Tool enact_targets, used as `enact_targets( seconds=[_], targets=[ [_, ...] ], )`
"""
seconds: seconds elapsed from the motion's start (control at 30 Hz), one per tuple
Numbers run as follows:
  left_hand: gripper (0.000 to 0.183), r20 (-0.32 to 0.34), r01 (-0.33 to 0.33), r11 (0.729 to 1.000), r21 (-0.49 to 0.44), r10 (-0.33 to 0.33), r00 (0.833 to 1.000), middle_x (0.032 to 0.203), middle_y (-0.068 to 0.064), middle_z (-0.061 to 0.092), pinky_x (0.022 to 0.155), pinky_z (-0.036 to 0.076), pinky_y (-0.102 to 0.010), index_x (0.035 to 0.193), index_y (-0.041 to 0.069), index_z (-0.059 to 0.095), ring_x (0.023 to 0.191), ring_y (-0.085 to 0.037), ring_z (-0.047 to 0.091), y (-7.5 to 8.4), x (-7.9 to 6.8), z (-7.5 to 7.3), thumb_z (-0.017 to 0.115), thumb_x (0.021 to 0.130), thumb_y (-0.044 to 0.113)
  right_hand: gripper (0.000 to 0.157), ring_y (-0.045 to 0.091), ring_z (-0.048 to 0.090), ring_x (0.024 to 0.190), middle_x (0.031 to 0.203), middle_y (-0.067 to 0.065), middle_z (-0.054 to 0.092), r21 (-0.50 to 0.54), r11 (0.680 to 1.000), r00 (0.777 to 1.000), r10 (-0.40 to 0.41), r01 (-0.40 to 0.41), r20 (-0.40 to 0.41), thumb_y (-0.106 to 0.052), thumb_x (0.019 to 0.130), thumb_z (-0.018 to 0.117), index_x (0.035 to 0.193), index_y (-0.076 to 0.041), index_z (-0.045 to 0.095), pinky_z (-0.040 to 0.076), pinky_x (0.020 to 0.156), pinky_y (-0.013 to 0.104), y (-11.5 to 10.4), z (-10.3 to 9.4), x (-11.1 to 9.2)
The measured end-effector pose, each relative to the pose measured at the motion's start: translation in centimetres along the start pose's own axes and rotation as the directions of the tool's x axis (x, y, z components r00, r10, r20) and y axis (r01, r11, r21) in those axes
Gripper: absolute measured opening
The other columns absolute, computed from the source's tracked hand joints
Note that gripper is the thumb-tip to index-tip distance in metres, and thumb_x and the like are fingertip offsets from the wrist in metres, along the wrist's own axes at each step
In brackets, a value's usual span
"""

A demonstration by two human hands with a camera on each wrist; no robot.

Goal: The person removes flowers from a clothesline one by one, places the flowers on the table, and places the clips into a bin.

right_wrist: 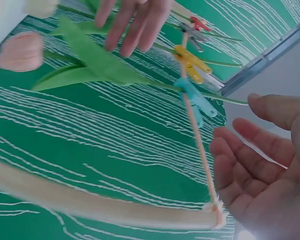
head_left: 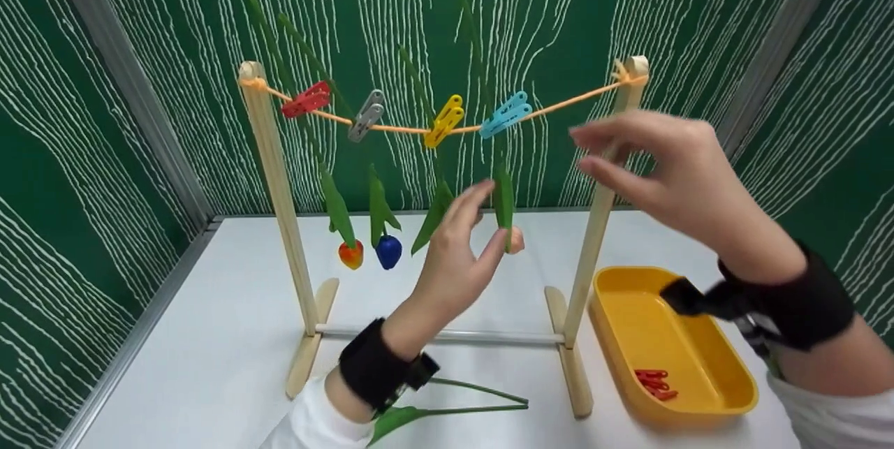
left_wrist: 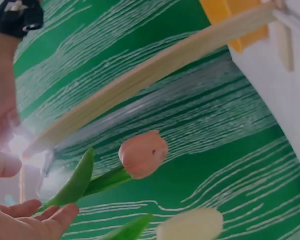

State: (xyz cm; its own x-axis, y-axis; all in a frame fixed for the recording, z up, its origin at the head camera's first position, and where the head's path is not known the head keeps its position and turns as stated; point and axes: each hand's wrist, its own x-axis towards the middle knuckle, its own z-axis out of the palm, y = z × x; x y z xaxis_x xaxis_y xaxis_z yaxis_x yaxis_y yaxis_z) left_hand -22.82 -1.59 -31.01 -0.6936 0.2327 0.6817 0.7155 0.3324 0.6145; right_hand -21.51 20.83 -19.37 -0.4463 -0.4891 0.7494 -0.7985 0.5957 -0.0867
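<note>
Upside-down artificial tulips hang from an orange cord (head_left: 576, 98), held by red (head_left: 306, 100), grey (head_left: 367, 116), yellow (head_left: 444, 121) and light blue clothespins (head_left: 506, 114). Beside the pink tulip (left_wrist: 143, 154), under the light blue clothespin, is my left hand (head_left: 454, 253), thumb and fingers spread apart; whether it touches the leaf (head_left: 503, 201) I cannot tell. My right hand (head_left: 670, 177) is in the air by the right post, holding nothing, its thumb apart from bent, loose fingers. An orange-red tulip (head_left: 351, 254) and a blue tulip (head_left: 389, 251) hang further left. A cream tulip (left_wrist: 190, 224) is hidden behind my left hand in the head view.
Wooden posts (head_left: 279, 204) on feet, joined by a low white bar (head_left: 482, 337), carry the cord. On the white table (head_left: 209, 337), right of the stand, sits a yellow tray (head_left: 670, 323) with several red clothespins (head_left: 654, 384). Green stems (head_left: 482, 408) lie in front, partly under my left arm.
</note>
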Motion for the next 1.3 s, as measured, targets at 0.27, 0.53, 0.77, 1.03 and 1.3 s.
enact_targets(
  seconds=[0.27, 0.53, 0.77, 1.03, 1.3],
  targets=[
    [0.056, -0.094, 0.094, 0.988, -0.125, -0.106, 0.990, 0.141, -0.010, 0.044, 0.102, 0.041, -0.028, 0.144, 0.005, 0.032, 0.129, -0.017, 0.044, 0.0, 4.3, 1.7, 0.057, 0.094, 0.012, 0.039, 0.026, 0.063, 0.097, 0.118, 0.008, 0.065, -0.101, 0.994, 0.998, -0.030, 0.035, 0.053, -0.019, 0.086, 0.070, 0.122, -0.007, 0.062, 0.046, 0.090, 0.031, -0.1, 0.9, 5.1],
    [0.030, -0.202, -0.062, 0.973, -0.223, 0.016, 0.979, 0.105, -0.011, 0.063, 0.088, 0.050, -0.020, 0.128, 0.003, 0.048, 0.099, -0.009, 0.063, -0.9, 6.0, 3.1, 0.047, 0.099, 0.008, 0.045, 0.025, 0.061, 0.107, 0.116, 0.011, 0.065, -0.090, 0.976, 0.944, 0.216, -0.200, 0.251, -0.029, 0.091, 0.063, 0.129, -0.007, 0.057, 0.051, 0.089, 0.041, -0.3, 1.3, 7.0],
    [0.026, -0.222, -0.068, 0.973, -0.220, 0.018, 0.975, 0.089, -0.009, 0.063, 0.075, 0.053, -0.020, 0.125, 0.005, 0.050, 0.078, -0.007, 0.059, -1.3, 5.8, 3.5, 0.043, 0.100, 0.009, 0.032, 0.020, 0.063, 0.090, 0.101, 0.009, 0.068, -0.103, 0.977, 0.944, 0.210, -0.189, 0.255, -0.023, 0.089, 0.065, 0.116, -0.005, 0.067, 0.054, 0.081, 0.036, -0.2, 1.6, 7.2],
    [0.025, -0.233, -0.065, 0.978, -0.200, 0.017, 0.972, 0.085, -0.007, 0.061, 0.067, 0.050, -0.021, 0.124, 0.007, 0.050, 0.069, -0.008, 0.051, -1.0, 5.5, 3.3, 0.043, 0.100, 0.008, 0.022, 0.020, 0.066, 0.086, 0.093, 0.012, 0.069, -0.059, 0.996, 0.987, 0.081, -0.073, 0.142, -0.012, 0.085, 0.068, 0.102, 0.001, 0.070, 0.055, 0.080, 0.034, 0.2, 2.5, 6.7],
    [0.026, -0.212, -0.073, 0.973, -0.217, 0.026, 0.977, 0.085, -0.007, 0.060, 0.065, 0.049, -0.021, 0.126, 0.005, 0.049, 0.067, -0.010, 0.050, -0.4, 5.3, 3.1, 0.043, 0.100, 0.009, 0.021, 0.021, 0.068, 0.089, 0.094, 0.009, 0.072, -0.045, 0.997, 0.997, 0.071, -0.070, 0.014, -0.017, 0.087, 0.065, 0.100, -0.003, 0.073, 0.050, 0.081, 0.016, 0.4, 2.5, 6.2]
  ],
)
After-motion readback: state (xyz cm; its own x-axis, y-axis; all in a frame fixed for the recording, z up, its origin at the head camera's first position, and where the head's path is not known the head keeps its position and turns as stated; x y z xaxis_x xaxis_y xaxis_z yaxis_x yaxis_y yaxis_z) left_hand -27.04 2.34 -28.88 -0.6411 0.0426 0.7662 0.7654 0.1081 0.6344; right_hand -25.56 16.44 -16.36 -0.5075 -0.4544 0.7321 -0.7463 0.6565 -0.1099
